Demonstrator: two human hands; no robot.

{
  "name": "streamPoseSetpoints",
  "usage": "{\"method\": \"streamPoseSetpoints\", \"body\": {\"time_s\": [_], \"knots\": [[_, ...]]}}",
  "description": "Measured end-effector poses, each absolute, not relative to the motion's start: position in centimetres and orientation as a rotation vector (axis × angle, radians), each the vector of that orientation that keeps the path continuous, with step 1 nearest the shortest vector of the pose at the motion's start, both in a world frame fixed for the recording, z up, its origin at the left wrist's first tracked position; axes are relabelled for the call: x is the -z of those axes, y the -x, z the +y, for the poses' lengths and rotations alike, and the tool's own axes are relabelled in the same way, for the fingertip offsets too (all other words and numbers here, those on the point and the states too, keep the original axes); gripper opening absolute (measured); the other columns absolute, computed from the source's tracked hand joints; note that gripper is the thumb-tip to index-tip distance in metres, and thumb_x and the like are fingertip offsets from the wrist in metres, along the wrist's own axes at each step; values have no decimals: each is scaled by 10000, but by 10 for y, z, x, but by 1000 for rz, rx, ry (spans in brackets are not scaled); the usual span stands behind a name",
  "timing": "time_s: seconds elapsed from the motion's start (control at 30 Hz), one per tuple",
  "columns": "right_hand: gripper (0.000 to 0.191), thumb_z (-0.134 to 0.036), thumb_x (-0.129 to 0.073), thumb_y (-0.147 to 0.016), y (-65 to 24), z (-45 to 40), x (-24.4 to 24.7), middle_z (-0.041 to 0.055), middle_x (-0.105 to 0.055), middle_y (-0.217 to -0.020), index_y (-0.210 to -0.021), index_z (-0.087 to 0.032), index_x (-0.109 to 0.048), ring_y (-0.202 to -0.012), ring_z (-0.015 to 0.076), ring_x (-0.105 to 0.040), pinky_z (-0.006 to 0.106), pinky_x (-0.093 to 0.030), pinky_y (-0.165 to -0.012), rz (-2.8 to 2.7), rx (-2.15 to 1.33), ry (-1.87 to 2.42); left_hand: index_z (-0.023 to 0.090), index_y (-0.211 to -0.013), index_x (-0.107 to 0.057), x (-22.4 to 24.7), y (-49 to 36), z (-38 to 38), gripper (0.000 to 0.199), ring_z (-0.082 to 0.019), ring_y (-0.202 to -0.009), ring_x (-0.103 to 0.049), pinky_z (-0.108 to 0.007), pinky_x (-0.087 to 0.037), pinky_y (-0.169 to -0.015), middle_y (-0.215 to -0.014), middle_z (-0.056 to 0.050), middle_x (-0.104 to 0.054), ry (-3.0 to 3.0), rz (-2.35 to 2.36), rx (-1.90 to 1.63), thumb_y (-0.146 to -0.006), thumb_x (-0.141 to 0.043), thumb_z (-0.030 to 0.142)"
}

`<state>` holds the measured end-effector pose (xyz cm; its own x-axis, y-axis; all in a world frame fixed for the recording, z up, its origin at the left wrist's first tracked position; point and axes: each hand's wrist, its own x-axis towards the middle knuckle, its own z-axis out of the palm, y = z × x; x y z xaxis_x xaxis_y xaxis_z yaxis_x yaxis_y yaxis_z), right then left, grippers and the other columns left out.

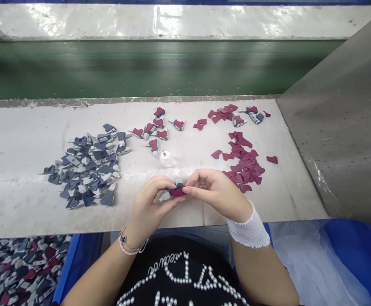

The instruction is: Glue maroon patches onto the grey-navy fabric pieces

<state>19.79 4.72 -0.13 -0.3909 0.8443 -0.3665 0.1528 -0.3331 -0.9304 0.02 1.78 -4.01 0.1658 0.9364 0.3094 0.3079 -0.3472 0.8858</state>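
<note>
"What's lying on the bench from your end?"

"I see a pale, scuffed workbench (19, 146): a heap of navy-and-grey cut pieces (88, 168) left, joined maroon-and-grey pieces (155, 127) mid-far, loose maroon cutouts (242, 163) right."

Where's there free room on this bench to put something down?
The bench is free left of the grey pieces, and between the red scraps and the metal panel. It's crowded around both piles.

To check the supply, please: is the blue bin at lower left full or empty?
Full: the blue bin shows navy, maroon and grey cut pieces packed across its whole visible inside.
</note>
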Motion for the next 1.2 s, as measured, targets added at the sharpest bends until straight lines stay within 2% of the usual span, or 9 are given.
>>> {"method": "streamPoseSetpoints", "body": {"time_s": [0.13, 0.4, 0.6, 0.73, 1.07, 1.2], "knots": [[183, -370, -740, -826, -199, 49, -2, 28, -713, -793, -796, -205, -666, -754, 195, -655, 327, -517, -679, -1444, -1757, 1339, 229, -1000, -648, 40, 2, 19, 268, -185, -896, -650, -356, -568, -801, -937, -29, -682, -1816, 1142, -1197, -787, -804, 183], [171, -350, -722, -846, -200, 50, -10, 11, -673, -783, -781, -210, -646, -736, 180, -617, 316, -499, -677, -1533, -1759, 1330, 229, -998, -670, 33, 6, 19, 303, -171, -876, -669, -324, -591, -784, -926, -22, -701, -1896, 1094, -1190, -750, -830, 158], [167, -380, -632, -925, -201, 49, -12, 0, -622, -864, -976, -221, -635, -797, 164, -580, 303, -488, -748, -1539, -1881, 1146, 218, -978, -672, 27, 11, 18, 329, -164, -851, -676, -308, -600, -768, -921, -21, -703, -1840, 1005, -1182, -717, -849, 126], [176, -369, -602, -950, -200, 47, -14, -6, -594, -844, -928, -199, -639, -787, 149, -553, 283, -466, -738, -1563, -1887, 1076, 200, -985, -678, 23, 12, 18, 365, -157, -844, -681, -282, -609, -751, -918, -23, -705, -1853, 950, -1214, -687, -866, 107], [90, -196, -532, -967, -190, 30, -29, -32, -604, -785, -884, -185, -565, -725, 119, -566, 259, -463, -686, -1807, -1498, 1186, 188, -1025, -711, 25, 11, 14, 386, -148, -850, -714, -258, -634, -775, -987, -36, -732, -1933, 929, -1316, -683, -857, 82], [117, -222, -516, -984, -188, 25, -31, -35, -589, -757, -880, -186, -557, -699, 121, -558, 268, -455, -669, -1856, -1401, 1232, 187, -1006, -720, 23, 12, 12, 387, -147, -844, -718, -252, -636, -765, -971, -32, -736, -1911, 945, -1330, -669, -863, 62]]}}
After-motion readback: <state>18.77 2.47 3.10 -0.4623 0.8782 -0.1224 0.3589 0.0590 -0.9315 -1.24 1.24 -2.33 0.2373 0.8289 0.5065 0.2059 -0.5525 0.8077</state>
